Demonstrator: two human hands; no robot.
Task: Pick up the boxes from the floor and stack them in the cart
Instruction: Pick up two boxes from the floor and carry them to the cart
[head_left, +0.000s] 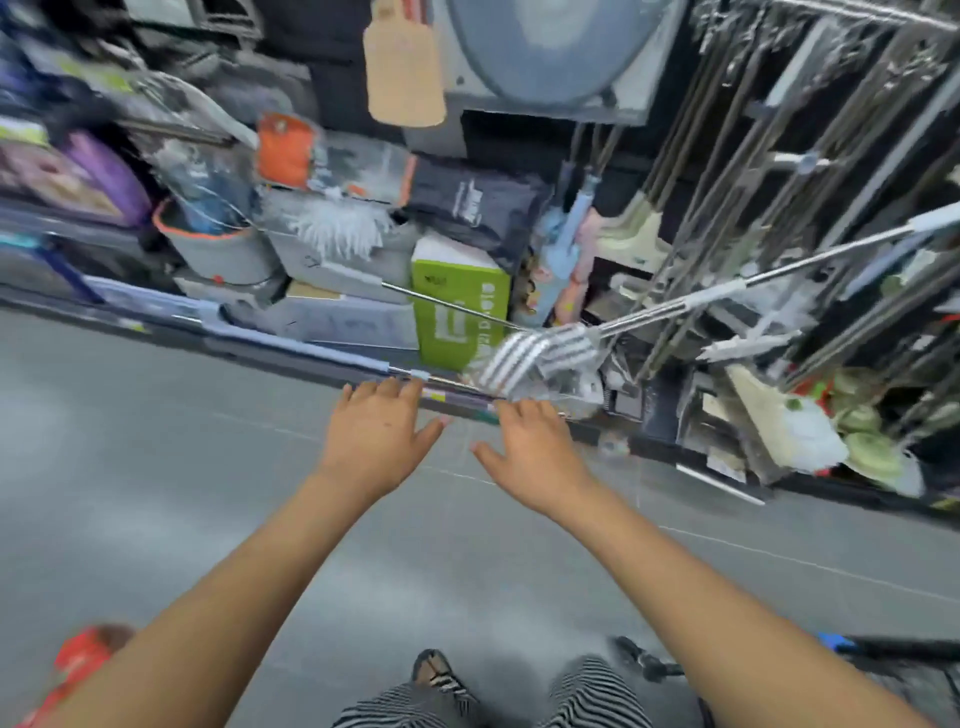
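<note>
Closest in, behind both wrists, striped trousers and a sandalled foot stand on a grey tiled floor. A red object sits far back on the left side, too blurred to name.

The left hand and right hand reach forward side by side, palms down. Their fingers are spread and nearly straight, with nothing in either grasp.

Just past the fingertips runs the dark edge of a low shelf, crowded with household goods. A blue pole lies along that edge beyond the left fingertips. Just beyond the right fingertips a striped mop head rests. Its metal handle rises away to the right.

Beyond the fingertips of both hands stands the green box, upright, with a white top and white lettering too smeared to read. The mop head covers its lower right corner, and a thin metal rod crosses its face. Pale boxes are stacked just left of it. Farther off are a grey bucket and, to the right, metal racks.
</note>
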